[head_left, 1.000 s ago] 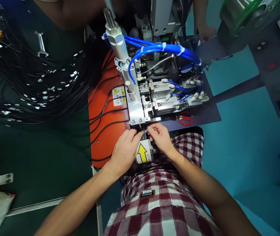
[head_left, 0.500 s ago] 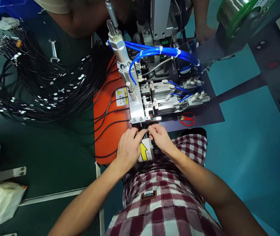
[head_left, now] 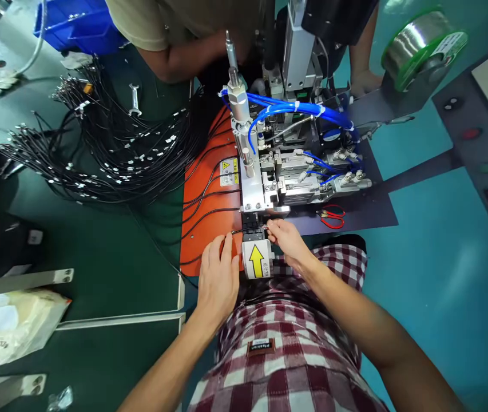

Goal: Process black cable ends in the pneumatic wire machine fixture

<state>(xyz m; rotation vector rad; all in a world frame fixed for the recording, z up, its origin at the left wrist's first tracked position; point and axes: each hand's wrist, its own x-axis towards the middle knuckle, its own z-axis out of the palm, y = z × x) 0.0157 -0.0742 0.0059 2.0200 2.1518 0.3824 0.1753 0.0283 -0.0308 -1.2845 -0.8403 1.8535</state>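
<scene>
Right hand [head_left: 289,243] pinched on the end of a thin black wire [head_left: 248,230], right at the front of the metal fixture [head_left: 265,191], just above the yellow arrow label [head_left: 257,259]. Left hand [head_left: 218,280] open and flat on the orange plate [head_left: 203,229], fingers spread, fingertips close to the wire. Black cable bundle [head_left: 110,154] heaped on the green bench, well apart. Red scissors [head_left: 332,217] beside the fixture, on the right.

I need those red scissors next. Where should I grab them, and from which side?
Take the red scissors by their looped handles, reaching from the right with the right hand. They lie flat on the dark plate, blades pointing left toward the machine.
</scene>
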